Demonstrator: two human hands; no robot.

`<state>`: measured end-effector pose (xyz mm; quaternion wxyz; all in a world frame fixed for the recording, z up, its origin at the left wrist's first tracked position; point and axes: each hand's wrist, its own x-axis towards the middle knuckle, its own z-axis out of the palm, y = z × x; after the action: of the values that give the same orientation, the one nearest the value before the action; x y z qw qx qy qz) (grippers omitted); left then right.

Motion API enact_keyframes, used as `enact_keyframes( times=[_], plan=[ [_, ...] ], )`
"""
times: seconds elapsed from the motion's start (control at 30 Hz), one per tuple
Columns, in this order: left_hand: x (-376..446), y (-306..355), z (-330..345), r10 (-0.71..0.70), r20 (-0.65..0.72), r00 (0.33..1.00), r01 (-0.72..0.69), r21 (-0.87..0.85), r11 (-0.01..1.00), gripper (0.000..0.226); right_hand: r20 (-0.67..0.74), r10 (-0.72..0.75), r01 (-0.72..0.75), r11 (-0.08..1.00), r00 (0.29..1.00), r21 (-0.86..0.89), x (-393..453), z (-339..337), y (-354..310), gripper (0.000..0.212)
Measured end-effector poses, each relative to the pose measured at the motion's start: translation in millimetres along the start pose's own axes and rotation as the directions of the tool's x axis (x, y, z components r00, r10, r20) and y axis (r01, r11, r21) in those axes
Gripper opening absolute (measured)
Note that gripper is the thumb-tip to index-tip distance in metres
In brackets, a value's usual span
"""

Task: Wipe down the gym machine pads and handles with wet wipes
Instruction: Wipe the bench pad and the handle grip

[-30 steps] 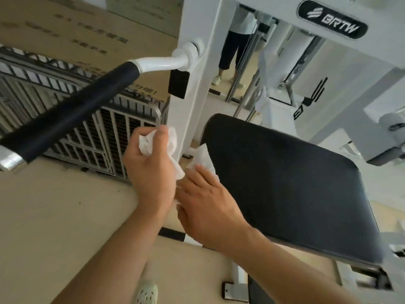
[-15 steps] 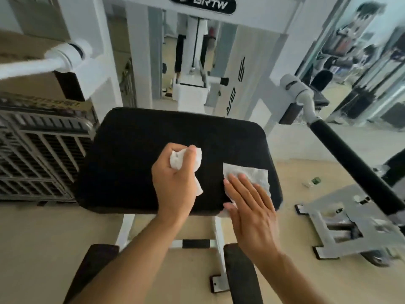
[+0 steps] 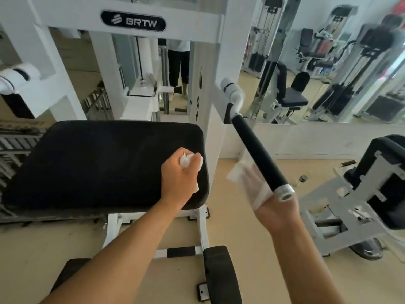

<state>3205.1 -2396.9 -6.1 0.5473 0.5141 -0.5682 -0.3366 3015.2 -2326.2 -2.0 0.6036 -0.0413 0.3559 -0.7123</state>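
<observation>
Wipe (image 3: 235, 174) under right hand (image 3: 271, 205) moved from pad (image 3: 98, 163) to handle (image 3: 258, 153).

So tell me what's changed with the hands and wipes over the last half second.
The right hand has left the black pad and swung right to the black handle grip, carrying its wipe flat on straight fingers beside the grip. The left hand stayed over the pad's right end, gripping its bunched wipe.

Matt black pad (image 3: 98, 163), metal-capped handle (image 3: 258, 154)
</observation>
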Motion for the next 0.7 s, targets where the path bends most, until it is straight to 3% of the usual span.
enact_keyframes(
  times=[0.07,0.13,0.17,0.2,0.23,0.3,0.37,0.4,0.53,0.6,0.7],
  plan=[
    [5,2,7,0.031,0.042,0.999,-0.032,0.018,0.999,0.02,0.008,-0.114,0.115,0.992,0.993,-0.046,-11,15,-39,0.042],
    [11,3,15,0.056,0.105,0.993,-0.059,0.031,0.998,0.02,0.119,-0.197,0.228,0.895,0.973,-0.385,-33,41,-68,0.042],
    [15,3,18,0.068,0.136,0.988,-0.074,0.038,0.997,0.02,0.195,-0.17,0.257,0.725,0.966,-0.639,-45,56,-74,0.037],
    [20,2,21,0.076,0.161,0.984,-0.084,0.044,0.995,0.021,0.243,-0.132,0.276,0.465,0.961,-0.841,-55,69,-74,0.033],
    [23,1,23,0.078,0.18,0.981,-0.088,0.044,0.995,0.021,0.285,-0.082,0.296,0.215,0.955,-0.931,-63,79,-70,0.034],
    [29,-2,27,0.081,0.208,0.975,-0.091,0.038,0.995,0.022,0.346,0.047,0.347,-0.012,0.937,-0.938,-64,84,-59,0.042],
    [30,-5,27,0.098,0.232,0.968,-0.108,0.031,0.994,0.024,0.378,0.065,0.379,-0.316,0.923,-0.87,-55,84,-49,0.049],
    [29,-6,26,0.109,0.241,0.964,-0.12,0.029,0.992,0.025,0.379,0.051,0.365,-0.413,0.924,-0.835,-46,83,-47,0.053],
    [27,-11,25,0.138,0.228,0.964,-0.14,-0.01,0.99,0.027,0.186,0.004,0.16,-0.532,0.982,-0.831,-13,99,-46,0.081],
    [27,-10,26,0.131,0.203,0.97,-0.129,-0.022,0.991,0.027,0.165,-0.016,0.126,-0.575,0.986,-0.808,13,113,-45,0.08],
    [28,-9,29,0.111,0.191,0.975,-0.108,-0.024,0.994,0.027,0.159,-0.064,0.102,-0.525,0.985,-0.845,45,134,-40,0.074]
  ],
)
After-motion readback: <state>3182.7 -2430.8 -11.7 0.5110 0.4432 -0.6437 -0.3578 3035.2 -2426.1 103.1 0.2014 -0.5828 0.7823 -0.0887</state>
